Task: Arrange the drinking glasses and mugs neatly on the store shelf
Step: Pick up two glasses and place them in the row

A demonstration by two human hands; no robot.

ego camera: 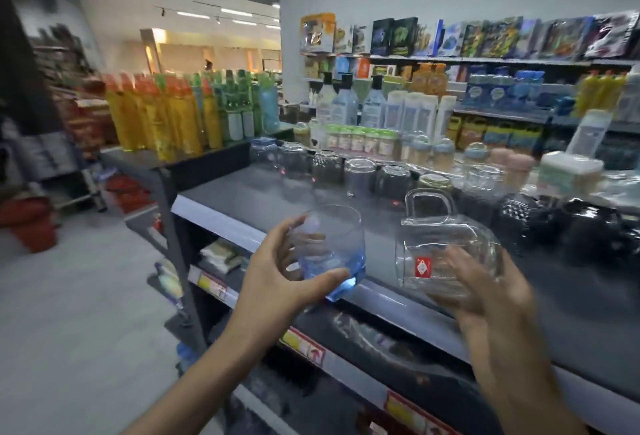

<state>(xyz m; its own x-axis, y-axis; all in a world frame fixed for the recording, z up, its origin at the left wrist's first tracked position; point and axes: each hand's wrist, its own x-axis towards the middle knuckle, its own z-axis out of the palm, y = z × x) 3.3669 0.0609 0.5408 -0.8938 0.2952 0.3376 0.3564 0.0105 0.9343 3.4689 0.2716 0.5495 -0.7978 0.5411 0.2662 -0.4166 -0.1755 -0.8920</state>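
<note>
My left hand [277, 282] holds a blue glass [330, 251]. My thumb is under its blue bottom and my fingers wrap round the far side, so my grip is closed on it. The glass is tipped a little and is in the air over the front edge of the gray shelf [263, 192].

My right hand [485, 292] holds a clear mug [446, 244] from below, with my fingers spread on its side. The mug lies tipped over with its handle pointing up. It has a red sticker [423, 267] on it.

Farther back on the shelf, a row of clear glasses [360, 175] stands upside down. To the right of them are dark mugs [588, 226]. Behind those are small jars with green lids [360, 140], and tall yellow bottles [159, 119] stand on the left.
</note>
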